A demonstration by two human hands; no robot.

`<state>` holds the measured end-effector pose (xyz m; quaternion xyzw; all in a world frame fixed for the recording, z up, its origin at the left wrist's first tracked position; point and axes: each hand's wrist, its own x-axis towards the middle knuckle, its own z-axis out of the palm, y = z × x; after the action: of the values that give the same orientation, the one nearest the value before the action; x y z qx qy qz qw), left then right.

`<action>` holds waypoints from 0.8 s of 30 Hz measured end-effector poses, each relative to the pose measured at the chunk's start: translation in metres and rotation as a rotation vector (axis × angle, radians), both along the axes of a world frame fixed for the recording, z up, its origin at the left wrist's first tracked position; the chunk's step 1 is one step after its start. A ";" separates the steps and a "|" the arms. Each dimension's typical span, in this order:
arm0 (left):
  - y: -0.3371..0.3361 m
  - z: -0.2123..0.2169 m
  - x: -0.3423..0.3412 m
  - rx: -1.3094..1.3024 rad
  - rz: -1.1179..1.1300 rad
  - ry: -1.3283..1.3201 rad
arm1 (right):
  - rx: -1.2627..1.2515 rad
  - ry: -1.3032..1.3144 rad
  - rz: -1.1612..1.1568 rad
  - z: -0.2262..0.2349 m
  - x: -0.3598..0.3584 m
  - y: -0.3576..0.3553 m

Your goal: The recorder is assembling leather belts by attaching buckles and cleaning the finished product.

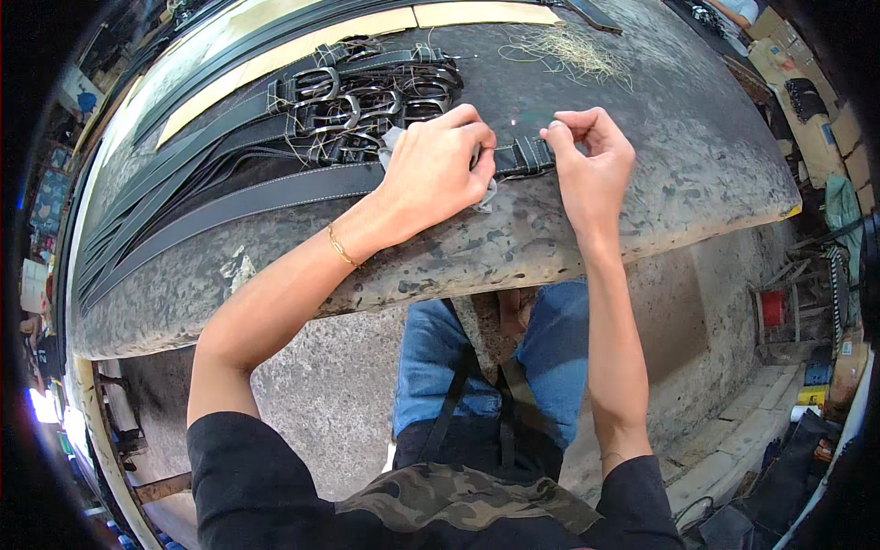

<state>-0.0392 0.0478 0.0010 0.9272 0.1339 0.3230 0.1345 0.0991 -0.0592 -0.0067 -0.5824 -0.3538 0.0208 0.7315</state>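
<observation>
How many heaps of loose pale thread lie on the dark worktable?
1: the heap of loose pale thread on the dark worktable, right of the belt buckles and beyond the right hand.

A black short-sleeved shirt [252, 467]; at six o'clock, a camouflage panel [467, 495], blue denim jeans [435, 367] and dark straps [507, 426]; at half past nine, a gold-coloured link bracelet [339, 246].

The belt [275, 191] looks like smooth, low-sheen leather; the buckles [356, 112] are glossy metal. The rag [391, 139] is matt cloth, the desk [687, 147] scuffed and dull, the floor [321, 385] rough concrete.
</observation>
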 end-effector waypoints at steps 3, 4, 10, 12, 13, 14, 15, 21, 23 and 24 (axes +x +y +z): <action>-0.003 0.004 0.000 -0.058 0.009 0.013 | -0.099 -0.112 0.023 0.000 0.001 -0.003; -0.002 0.003 -0.001 -0.065 0.012 0.015 | -0.105 -0.109 0.027 0.002 -0.001 -0.003; 0.000 0.000 0.001 -0.036 0.014 0.011 | -0.206 -0.167 0.013 0.003 -0.004 -0.006; 0.000 0.000 0.001 -0.036 0.015 0.014 | -0.222 -0.213 -0.003 0.002 -0.004 -0.006; 0.000 0.001 0.001 -0.035 0.016 0.016 | -0.221 -0.211 -0.001 0.002 -0.004 -0.006; 0.000 0.001 0.001 -0.034 0.017 0.018 | -0.218 -0.220 0.000 0.002 -0.005 -0.005; 0.000 0.001 0.001 -0.039 0.006 0.019 | -0.215 -0.229 0.000 0.002 -0.005 -0.005; 0.000 0.001 0.001 -0.038 -0.003 0.017 | -0.226 -0.259 -0.011 0.003 -0.007 -0.006; 0.000 0.001 0.001 -0.035 -0.006 0.014 | -0.230 -0.266 -0.017 0.003 -0.006 -0.006; 0.000 0.001 0.001 -0.035 -0.004 0.016 | -0.234 -0.273 -0.025 0.003 -0.006 -0.006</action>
<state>-0.0381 0.0481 0.0020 0.9276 0.1384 0.3129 0.1501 0.0928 -0.0657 -0.0032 -0.6653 -0.4379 -0.0266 0.6041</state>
